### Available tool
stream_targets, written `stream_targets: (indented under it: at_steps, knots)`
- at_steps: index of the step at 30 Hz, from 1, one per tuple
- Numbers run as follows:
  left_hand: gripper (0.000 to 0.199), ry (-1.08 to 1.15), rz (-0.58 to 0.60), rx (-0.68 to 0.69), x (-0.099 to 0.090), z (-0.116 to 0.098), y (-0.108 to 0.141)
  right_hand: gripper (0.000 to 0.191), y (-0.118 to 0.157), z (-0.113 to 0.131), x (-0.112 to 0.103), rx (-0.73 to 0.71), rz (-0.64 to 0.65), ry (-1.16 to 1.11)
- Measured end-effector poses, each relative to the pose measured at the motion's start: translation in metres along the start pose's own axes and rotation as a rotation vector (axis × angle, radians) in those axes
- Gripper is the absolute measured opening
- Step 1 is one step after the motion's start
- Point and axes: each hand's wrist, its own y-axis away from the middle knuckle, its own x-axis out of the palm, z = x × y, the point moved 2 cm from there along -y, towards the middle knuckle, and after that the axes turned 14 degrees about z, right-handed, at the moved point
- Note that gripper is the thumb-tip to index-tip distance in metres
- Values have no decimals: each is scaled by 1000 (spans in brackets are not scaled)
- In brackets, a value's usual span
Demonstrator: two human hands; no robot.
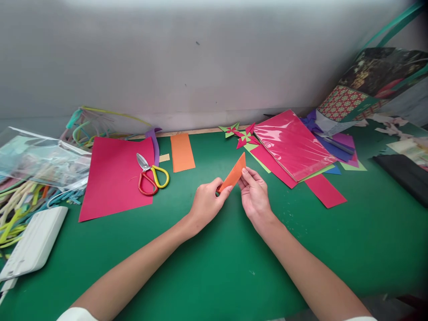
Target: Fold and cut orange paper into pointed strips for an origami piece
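Note:
Between my hands, above the green table, is a folded piece of orange paper (233,173) with a pointed upper end. My left hand (207,200) grips its lower left end between thumb and fingers. At its right edge, the thumb and fingertips of my right hand (254,192) pinch the same paper. Beyond my left hand lies a flat orange paper strip (182,153). Scissors (151,175) with one red and one yellow handle rest partly on a red paper sheet (115,178). Small red and green folded paper stars (245,136) sit behind my hands.
Red paper in a clear wrapper (294,147) lies over other coloured sheets at right, with a red strip (326,191) nearby. A patterned bag (354,96) and black pouch (403,176) stand farther right. At left are a white device (35,240) and colourful craft stems (20,209).

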Motion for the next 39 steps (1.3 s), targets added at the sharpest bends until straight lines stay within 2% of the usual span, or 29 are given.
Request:
stream_targets:
  at_steps: [2,6,13,17,30,39]
  knots:
    - [17,83,-35,43,2,0,2,34,-1,1,0,-13,-8,-10]
    - [27,242,-81,114,7,0,5,34,-4,5,-1,-34,-40,-15]
    - [10,170,-27,181,8,-1,5,33,-10,11,-3,-50,-56,-35]
    - [12,180,-12,163,4,-4,4,31,-10,11,-4,-50,-52,-6]
    - [9,214,-86,108,3,1,0,32,-8,10,-2,-100,-30,37]
    - [12,108,-54,90,-5,3,-2,30,-8,11,-4,-124,-18,88]
